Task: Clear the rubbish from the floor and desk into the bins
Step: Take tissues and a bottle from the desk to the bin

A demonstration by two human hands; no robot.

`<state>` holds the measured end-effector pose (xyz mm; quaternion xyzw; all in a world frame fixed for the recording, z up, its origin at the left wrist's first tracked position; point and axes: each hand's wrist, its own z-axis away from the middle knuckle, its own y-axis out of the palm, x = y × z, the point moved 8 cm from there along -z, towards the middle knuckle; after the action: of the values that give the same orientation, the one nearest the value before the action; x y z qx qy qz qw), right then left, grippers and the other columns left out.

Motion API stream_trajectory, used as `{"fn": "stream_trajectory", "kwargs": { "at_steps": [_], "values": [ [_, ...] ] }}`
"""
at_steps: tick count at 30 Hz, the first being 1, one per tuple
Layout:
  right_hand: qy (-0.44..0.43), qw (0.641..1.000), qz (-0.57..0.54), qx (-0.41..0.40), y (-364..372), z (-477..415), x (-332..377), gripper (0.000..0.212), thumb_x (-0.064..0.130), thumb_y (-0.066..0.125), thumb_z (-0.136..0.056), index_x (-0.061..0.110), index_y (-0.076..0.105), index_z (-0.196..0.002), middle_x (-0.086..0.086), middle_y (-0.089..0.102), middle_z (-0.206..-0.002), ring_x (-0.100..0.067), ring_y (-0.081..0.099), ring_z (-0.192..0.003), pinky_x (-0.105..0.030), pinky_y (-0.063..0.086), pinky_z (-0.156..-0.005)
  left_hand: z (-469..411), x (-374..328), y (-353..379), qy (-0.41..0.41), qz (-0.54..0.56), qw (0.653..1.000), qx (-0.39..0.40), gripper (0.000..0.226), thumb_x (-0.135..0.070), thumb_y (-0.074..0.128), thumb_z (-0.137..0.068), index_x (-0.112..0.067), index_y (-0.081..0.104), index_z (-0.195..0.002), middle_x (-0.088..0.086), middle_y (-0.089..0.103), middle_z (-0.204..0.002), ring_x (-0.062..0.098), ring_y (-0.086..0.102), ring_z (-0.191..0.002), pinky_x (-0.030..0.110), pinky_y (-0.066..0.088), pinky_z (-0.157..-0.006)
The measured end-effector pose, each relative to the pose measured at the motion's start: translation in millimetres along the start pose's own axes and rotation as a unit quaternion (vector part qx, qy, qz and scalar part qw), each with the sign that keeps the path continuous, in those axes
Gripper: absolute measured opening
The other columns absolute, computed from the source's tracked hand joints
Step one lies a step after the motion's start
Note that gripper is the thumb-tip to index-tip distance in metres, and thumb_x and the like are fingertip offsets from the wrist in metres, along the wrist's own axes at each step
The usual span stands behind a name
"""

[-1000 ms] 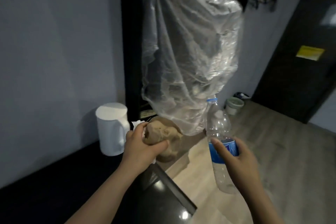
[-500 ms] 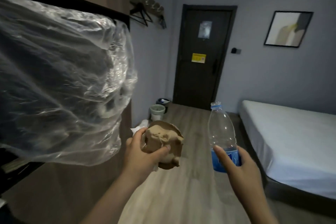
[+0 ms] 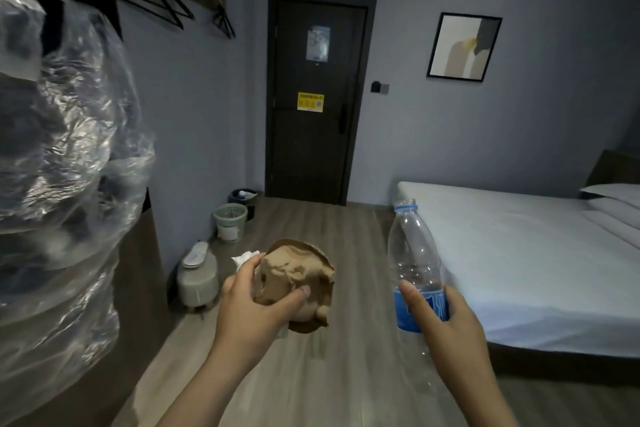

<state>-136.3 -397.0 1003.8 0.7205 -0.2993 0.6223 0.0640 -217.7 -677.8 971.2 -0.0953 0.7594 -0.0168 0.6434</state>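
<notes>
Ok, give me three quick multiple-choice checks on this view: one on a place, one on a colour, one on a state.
1. Where does the green bin stand?
A. on a chair
B. on a table
C. on the floor, left of the door

2. What colour is the label on the bottle?
A. blue
B. red
C. yellow

3. What is the left hand doing?
A. hanging open
B. gripping the crumpled paper
C. lying flat on a chair

Answers:
1 C: the green bin sits on the floor near the wall, left of the door.
2 A: the band round the bottle is blue.
3 B: its fingers and thumb curl round the paper.
</notes>
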Motion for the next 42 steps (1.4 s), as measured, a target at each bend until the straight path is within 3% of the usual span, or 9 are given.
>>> {"fn": "stream_trajectory", "kwargs": {
  "at_steps": [10, 12, 17, 20, 24, 29, 34, 42],
  "values": [
    [-0.003, 1.000, 0.013, 0.028, 64, -165, -13, 0.040, 0.058, 0.063, -0.072, 0.023, 0.061, -0.094, 0.004, 0.066, -0.085, -0.009, 0.064, -0.075, -0.020, 0.047, -0.062, -172, 27, 52, 0.004, -0.015, 1.000, -0.008, 0.073, -0.058, 0.080, -0.046, -0.050, 0.052, -0.112, -0.001, 0.059, -0.118, 0.014, 0.062, -0.103, 0.044, 0.053, -0.089],
    [0.000, 1.000, 0.009, 0.030, 72, -197, -22, 0.036, 0.052, 0.065, -0.077, 0.023, 0.061, -0.098, 0.005, 0.066, -0.085, -0.006, 0.064, -0.075, -0.015, 0.043, -0.059, -201, 35, 67, 0.002, -0.018, 1.000, -0.007, 0.073, -0.058, 0.081, -0.046, -0.050, 0.052, -0.113, 0.000, 0.060, -0.118, 0.014, 0.062, -0.104, 0.044, 0.053, -0.089],
    [0.001, 0.999, -0.008, 0.046, 99, -291, -47, 0.047, 0.054, 0.065, -0.076, 0.019, 0.060, -0.107, 0.002, 0.066, -0.092, -0.008, 0.063, -0.080, -0.018, 0.043, -0.060, -280, 47, 107, 0.011, -0.034, 0.999, -0.023, 0.078, -0.058, 0.081, -0.045, -0.047, 0.051, -0.116, 0.000, 0.057, -0.121, 0.014, 0.061, -0.106, 0.042, 0.053, -0.090],
    [-0.008, 0.997, -0.030, 0.066, 116, -354, -52, 0.038, 0.051, 0.065, -0.078, 0.021, 0.061, -0.102, 0.002, 0.065, -0.090, -0.009, 0.063, -0.079, -0.018, 0.043, -0.059, -327, 49, 129, 0.010, -0.041, 0.998, -0.046, 0.084, -0.059, 0.081, -0.043, -0.047, 0.049, -0.120, -0.003, 0.051, -0.124, 0.015, 0.059, -0.107, 0.041, 0.054, -0.091],
    [-0.021, 0.993, -0.040, 0.109, 139, -437, -51, 0.046, 0.056, 0.059, -0.069, 0.022, 0.058, -0.100, 0.002, 0.063, -0.088, -0.011, 0.061, -0.076, -0.014, 0.043, -0.057, -383, 42, 152, 0.007, -0.068, 0.994, -0.087, 0.087, -0.058, 0.078, -0.042, -0.044, 0.050, -0.122, -0.005, 0.048, -0.120, 0.015, 0.058, -0.106, 0.040, 0.052, -0.091],
    [-0.016, 0.988, -0.035, 0.152, 180, -521, -69, 0.023, 0.046, 0.066, -0.081, 0.028, 0.058, -0.093, 0.002, 0.065, -0.087, -0.013, 0.063, -0.077, -0.019, 0.046, -0.061, -445, 45, 172, -0.012, -0.082, 0.990, -0.117, 0.094, -0.063, 0.069, -0.036, -0.039, 0.051, -0.125, -0.004, 0.047, -0.120, 0.011, 0.056, -0.103, 0.030, 0.047, -0.087],
    [-0.010, 0.983, -0.026, 0.182, 233, -592, -88, 0.012, 0.031, 0.070, -0.083, 0.028, 0.061, -0.091, 0.003, 0.067, -0.083, -0.012, 0.063, -0.074, -0.020, 0.048, -0.061, -519, 70, 175, -0.032, -0.082, 0.986, -0.144, 0.091, -0.063, 0.067, -0.035, -0.040, 0.052, -0.121, -0.004, 0.048, -0.119, 0.011, 0.052, -0.106, 0.027, 0.041, -0.084],
    [-0.020, 0.975, 0.024, 0.222, 363, -713, -90, 0.024, 0.030, 0.070, -0.083, 0.040, 0.048, -0.088, 0.007, 0.065, -0.084, -0.012, 0.065, -0.076, -0.023, 0.054, -0.065, -688, 143, 154, -0.060, -0.075, 0.984, -0.149, 0.082, -0.062, 0.075, -0.042, -0.046, 0.050, -0.118, -0.006, 0.051, -0.117, 0.015, 0.056, -0.106, 0.042, 0.050, -0.093]
  ]
}}
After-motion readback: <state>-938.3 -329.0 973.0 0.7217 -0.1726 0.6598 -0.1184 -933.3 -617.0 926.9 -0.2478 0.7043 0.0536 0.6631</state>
